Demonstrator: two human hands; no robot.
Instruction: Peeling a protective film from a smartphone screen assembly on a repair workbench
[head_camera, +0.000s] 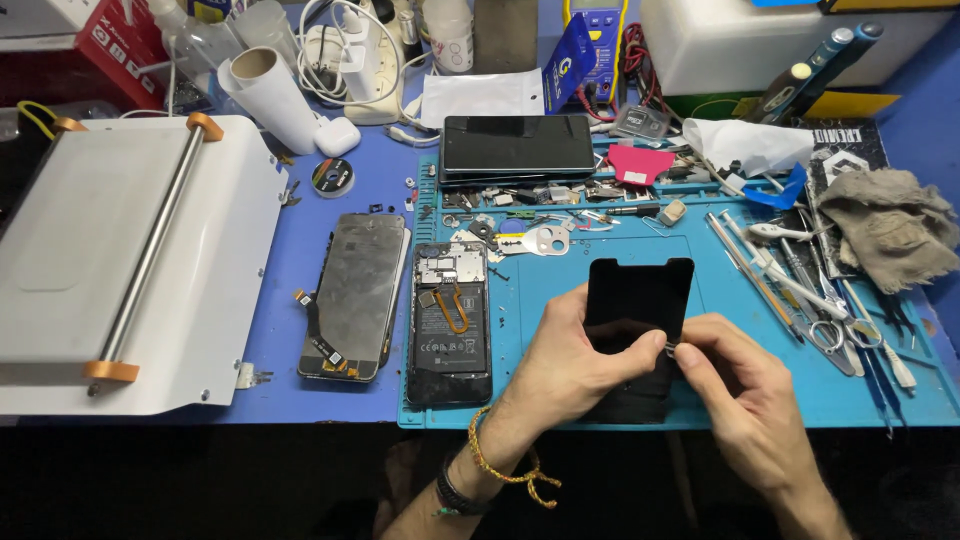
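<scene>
Head view looks down on a blue tabletop (330, 405) with a blue work mat (560, 300) over its right part. Both hands meet near the mat's front edge over a black phone back cover (640, 290), which lies flat with its notched end toward the far edge. The left hand (570, 365) rests on the cover's left side, thumb and forefinger pressed together at its right edge, seemingly to steady it. The right hand (735, 390) comes in from the right, fingertips pinching a small dark part right at that same edge; what the part is cannot be told, it is too small.

Left of the cover, at the mat's left edge, lies an opened phone (449, 320) with battery and board showing, turned face down so its insides are within reach. Just beside it, off the mat, lies a screen assembly (353, 295) with loose flex cables. A white heating plate (120, 260) with a roller bar fills the left edge. Tweezers and picks (790, 285) are laid along the mat's right side, close to the right hand, with a grey rag (890, 230) beyond. A dark phone (518, 148) sits at the mat's far edge, behind a strip of small screws and parts.
</scene>
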